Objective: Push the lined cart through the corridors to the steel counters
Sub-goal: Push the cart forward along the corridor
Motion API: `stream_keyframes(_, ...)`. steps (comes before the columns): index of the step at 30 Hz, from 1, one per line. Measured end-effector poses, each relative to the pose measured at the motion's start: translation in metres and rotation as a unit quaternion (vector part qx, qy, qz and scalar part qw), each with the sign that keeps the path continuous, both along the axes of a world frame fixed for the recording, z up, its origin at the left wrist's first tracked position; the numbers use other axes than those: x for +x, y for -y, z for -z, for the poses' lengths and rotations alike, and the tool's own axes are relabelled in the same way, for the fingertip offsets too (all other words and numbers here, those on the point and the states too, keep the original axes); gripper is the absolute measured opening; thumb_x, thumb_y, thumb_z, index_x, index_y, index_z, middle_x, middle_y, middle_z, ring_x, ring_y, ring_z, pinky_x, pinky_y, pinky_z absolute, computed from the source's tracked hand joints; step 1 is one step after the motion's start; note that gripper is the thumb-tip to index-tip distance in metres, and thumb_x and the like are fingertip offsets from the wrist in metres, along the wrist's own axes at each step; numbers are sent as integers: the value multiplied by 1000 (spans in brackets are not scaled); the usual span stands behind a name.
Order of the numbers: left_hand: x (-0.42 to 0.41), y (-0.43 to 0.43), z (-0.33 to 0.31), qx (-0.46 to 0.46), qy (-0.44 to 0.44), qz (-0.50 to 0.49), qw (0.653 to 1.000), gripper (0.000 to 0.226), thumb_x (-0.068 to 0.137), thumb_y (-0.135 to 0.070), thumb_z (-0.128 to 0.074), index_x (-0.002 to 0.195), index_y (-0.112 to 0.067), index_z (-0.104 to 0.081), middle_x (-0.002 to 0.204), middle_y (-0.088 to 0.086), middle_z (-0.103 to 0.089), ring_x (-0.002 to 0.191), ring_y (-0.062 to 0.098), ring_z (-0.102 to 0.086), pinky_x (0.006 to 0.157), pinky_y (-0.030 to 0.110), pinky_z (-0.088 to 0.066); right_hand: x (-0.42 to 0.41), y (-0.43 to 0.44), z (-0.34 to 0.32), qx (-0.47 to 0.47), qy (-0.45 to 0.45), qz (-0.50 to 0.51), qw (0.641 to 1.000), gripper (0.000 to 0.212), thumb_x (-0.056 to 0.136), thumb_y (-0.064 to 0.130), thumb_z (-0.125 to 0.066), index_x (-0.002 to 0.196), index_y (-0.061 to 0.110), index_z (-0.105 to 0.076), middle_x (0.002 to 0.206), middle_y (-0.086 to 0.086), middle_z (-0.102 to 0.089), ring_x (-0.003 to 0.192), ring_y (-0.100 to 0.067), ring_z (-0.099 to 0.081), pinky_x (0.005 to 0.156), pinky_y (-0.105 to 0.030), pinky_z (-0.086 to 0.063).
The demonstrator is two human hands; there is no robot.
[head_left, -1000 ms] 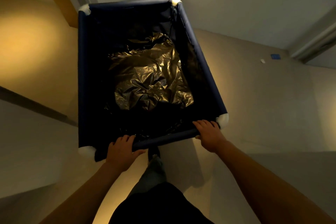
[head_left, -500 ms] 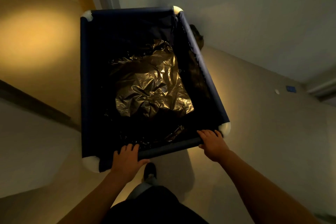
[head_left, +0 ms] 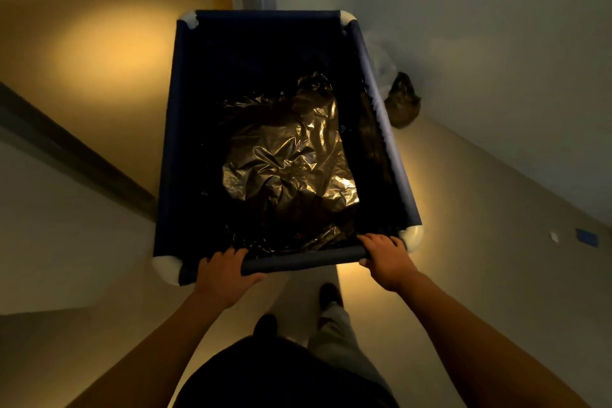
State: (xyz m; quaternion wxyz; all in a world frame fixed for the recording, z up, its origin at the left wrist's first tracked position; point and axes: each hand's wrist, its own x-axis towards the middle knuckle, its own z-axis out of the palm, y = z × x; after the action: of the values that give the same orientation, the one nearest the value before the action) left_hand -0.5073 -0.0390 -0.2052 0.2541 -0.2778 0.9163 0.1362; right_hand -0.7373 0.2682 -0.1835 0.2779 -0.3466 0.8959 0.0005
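left hand (head_left: 225,272) curled over the near rail (head_left: 304,261) close to the near-left corner, right hand (head_left: 385,258) wrapped round the same rail, right up against the white cap (head_left: 412,237) at the near-right corner. the navy cart (head_left: 169,142) stood on the corridor floor (head_left: 463,242) straight ahead of the person. crinkled black liner (head_left: 288,159) lay inside, gleaming mid-cart. a dark bag (head_left: 402,103) sat just off the cart's right edge, by the wall (head_left: 463,26).
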Motion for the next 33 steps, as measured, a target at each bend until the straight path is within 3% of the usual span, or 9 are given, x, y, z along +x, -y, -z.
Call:
stream_keyframes(13,-72,-50,5,3,24,-147,989,59,81,-71,-60,126,-33,-58,126,-3,-65,121,23,-57,113,46,-30,-113,-13,28,-4,19,-122,992,58,100,50,-51,153,30,-36,151,3,-47,140,-22,-42,115,-42,-30)
stream_keyframes(22,-71,-89,8,-72,6,-153,986,63,93,-68,-42,144,-30,-43,143,0,-51,137,26,-40,121,52,-15,-129,-16,37,-29,19,-158,987,60,101,54,-47,154,28,-36,151,2,-49,140,-22,-43,117,-43,-31)
stream_keyframes(33,-73,-116,9,-86,9,-199,976,61,94,-65,-45,142,-27,-46,141,3,-52,136,28,-41,121,54,-17,-132,-30,42,-40,-9,-178,983,59,102,55,-45,153,26,-37,151,1,-50,140,-22,-44,117,-43,-32)
